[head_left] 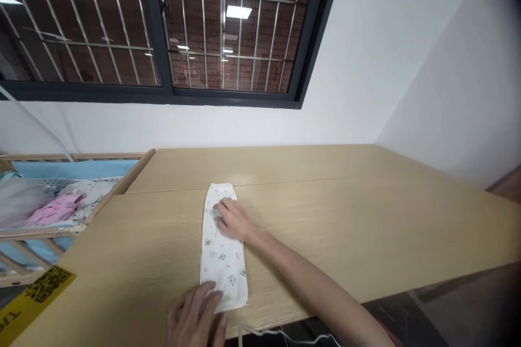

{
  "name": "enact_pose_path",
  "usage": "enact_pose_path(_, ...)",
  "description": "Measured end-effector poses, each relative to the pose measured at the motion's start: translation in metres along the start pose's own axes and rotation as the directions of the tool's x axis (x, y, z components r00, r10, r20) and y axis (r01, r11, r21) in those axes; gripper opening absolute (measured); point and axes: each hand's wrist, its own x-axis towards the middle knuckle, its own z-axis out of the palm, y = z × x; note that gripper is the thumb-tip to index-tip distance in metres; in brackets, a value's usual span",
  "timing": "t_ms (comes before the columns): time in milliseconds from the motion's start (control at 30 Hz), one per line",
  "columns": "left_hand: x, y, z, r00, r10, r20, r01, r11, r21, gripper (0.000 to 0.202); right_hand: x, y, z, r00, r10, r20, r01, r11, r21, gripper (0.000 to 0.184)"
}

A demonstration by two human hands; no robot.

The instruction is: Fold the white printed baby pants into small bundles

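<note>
A long, narrow piece of folded white cloth (222,268) with small green and dark printed figures lies flat on a wooden tabletop (325,217). Over its upper half is my right hand (233,219), reaching in from the right, with fingers loosely bent and apart, touching the fabric. Slight blur softens those fingers. My left hand (195,317) rests at the near left corner of the cloth, fingers stretched forward and its fingertips on the edge. Neither hand grips the fabric. Whether the cloth is a garment cannot be made out.
At the left stands a wooden crib (134,173) with blue lining, holding a pink cloth (57,209) and pale bedding. A yellow label (36,301) is stuck at the near left. A white cord (277,332) hangs by the front edge. Behind are a white wall and barred window.
</note>
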Motion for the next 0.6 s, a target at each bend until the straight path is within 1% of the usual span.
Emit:
enact_pose_path(67,-0.002,-0.011,-0.005,0.996,0.092,0.011,-0.092,0.996,0.003,0.027,-0.026,-0.02,-0.014,0.996,-0.039,0.078,0.023,0.98,0.197,0.026)
enact_pose_path(133,-0.003,-0.019,-0.01,0.979,0.203,0.001,-0.203,0.979,0.005,0.03,-0.052,-0.035,-0.03,0.976,-0.117,0.186,0.047,0.938,0.344,0.027)
enact_pose_path(200,-0.005,-0.023,-0.015,0.957,0.29,-0.031,-0.289,0.957,0.011,0.036,-0.076,-0.046,-0.044,0.941,-0.182,0.283,0.051,0.909,0.414,0.032)
enact_pose_path(267,-0.007,-0.023,-0.018,0.947,0.317,-0.052,-0.317,0.948,0.016,0.038,-0.097,-0.053,-0.053,0.92,-0.211,0.331,0.053,0.902,0.429,0.043)
enact_pose_path(333,-0.01,-0.022,-0.02,0.947,0.317,-0.055,-0.317,0.948,0.015,0.035,-0.116,-0.058,-0.057,0.916,-0.231,0.327,0.077,0.903,0.422,0.055)
enact_pose_path(433,-0.015,-0.023,-0.021,0.935,0.348,-0.071,-0.349,0.937,-0.005,0.035,-0.139,-0.063,-0.054,0.92,-0.247,0.303,0.109,0.907,0.406,0.066)
enact_pose_path(500,-0.018,-0.026,-0.022,0.919,0.386,-0.08,-0.389,0.921,-0.03,0.034,-0.15,-0.068,-0.05,0.932,-0.218,0.29,0.088,0.911,0.403,0.065)
enact_pose_path(600,-0.022,-0.032,-0.024,0.916,0.393,-0.077,-0.399,0.914,-0.073,0.032,-0.162,-0.076,-0.046,0.955,-0.172,0.24,0.05,0.897,0.44,0.046)
